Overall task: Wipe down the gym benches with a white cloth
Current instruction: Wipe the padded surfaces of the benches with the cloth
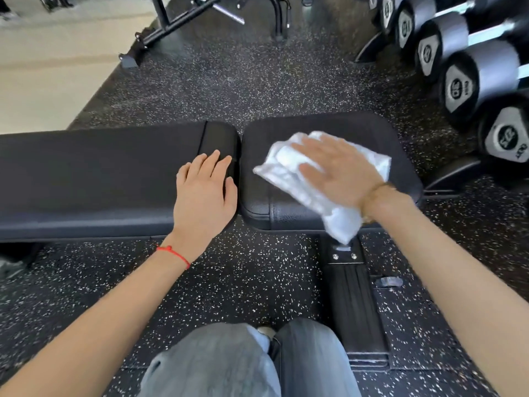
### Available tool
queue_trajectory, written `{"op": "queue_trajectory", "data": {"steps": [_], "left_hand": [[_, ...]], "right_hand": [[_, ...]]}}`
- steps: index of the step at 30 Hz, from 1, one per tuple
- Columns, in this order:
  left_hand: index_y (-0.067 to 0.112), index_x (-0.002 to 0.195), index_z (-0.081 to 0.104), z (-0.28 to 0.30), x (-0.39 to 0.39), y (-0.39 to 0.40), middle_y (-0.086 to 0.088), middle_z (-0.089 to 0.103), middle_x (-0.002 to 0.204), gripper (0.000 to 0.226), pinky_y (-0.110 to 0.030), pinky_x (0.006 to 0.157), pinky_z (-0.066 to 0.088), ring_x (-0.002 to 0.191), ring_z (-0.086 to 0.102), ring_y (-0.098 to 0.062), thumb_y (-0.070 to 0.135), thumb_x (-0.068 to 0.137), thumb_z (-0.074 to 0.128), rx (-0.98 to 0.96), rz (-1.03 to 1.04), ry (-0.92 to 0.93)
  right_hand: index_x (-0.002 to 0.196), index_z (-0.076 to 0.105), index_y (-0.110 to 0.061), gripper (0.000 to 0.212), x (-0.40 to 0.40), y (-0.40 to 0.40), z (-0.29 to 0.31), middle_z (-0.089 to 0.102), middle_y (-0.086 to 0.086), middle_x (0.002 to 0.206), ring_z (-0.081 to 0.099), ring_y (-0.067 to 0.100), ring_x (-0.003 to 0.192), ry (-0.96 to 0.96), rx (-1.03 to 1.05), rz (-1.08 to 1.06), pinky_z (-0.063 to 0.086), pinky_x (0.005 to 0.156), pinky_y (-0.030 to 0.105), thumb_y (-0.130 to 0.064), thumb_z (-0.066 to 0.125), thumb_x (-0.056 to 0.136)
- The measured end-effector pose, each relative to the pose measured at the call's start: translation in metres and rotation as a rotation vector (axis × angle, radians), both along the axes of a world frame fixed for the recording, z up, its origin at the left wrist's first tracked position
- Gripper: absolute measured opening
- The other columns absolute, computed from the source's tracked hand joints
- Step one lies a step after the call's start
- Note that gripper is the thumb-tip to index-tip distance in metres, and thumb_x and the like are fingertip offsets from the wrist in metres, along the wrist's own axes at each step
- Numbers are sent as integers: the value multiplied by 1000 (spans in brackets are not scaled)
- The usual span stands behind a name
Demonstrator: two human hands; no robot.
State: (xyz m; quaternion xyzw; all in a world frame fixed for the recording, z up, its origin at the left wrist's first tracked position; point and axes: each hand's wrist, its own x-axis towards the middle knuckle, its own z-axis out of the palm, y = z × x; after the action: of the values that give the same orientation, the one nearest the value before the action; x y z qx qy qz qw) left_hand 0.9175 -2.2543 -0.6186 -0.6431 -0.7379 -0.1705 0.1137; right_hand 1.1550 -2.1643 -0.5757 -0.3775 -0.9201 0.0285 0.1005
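Head view, steeply down, close

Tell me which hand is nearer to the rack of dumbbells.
Right. The right hand presses the white cloth on the seat pad beside the dumbbells; the left hand rests on the long pad, farther away.

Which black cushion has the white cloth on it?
The shorter pad on the right. The right hand presses the white cloth flat there. The long pad only has the left hand on it.
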Motion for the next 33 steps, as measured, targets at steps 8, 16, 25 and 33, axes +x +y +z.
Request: {"op": "queue_trajectory", "data": {"steps": [8,16,25,33], "left_hand": [[14,136,55,-1,-1,-1,-7,50,146,47,-47,116,28,136,43,-28,32,96,36,10,-7,-17],[18,137,55,5,-2,-4,-7,47,149,46,-48,117,24,140,38,-29,33,97,36,-18,-36,-80],[20,134,56,10,18,-2,0,58,137,38,-48,116,25,132,46,-22,25,98,44,33,-16,-126],[23,137,52,7,36,4,3,54,141,41,-51,115,24,138,38,-22,30,99,42,-8,-29,-120]], "right_hand": [[112,51,-37,30,-36,31,19,60,-5,111,58,25,105,-72,14,-107,47,93,44,-41,27,97],[152,33,-28,61,31,-52,-37,29,-4,160,30,29,146,-61,277,113,31,115,48,-59,37,99],[150,39,-29,61,7,-58,-60,41,0,154,48,32,134,-77,533,148,42,107,50,-58,47,97],[150,37,-28,64,40,-58,-58,41,-1,154,47,32,135,-72,526,16,39,109,47,-63,43,96]]}}
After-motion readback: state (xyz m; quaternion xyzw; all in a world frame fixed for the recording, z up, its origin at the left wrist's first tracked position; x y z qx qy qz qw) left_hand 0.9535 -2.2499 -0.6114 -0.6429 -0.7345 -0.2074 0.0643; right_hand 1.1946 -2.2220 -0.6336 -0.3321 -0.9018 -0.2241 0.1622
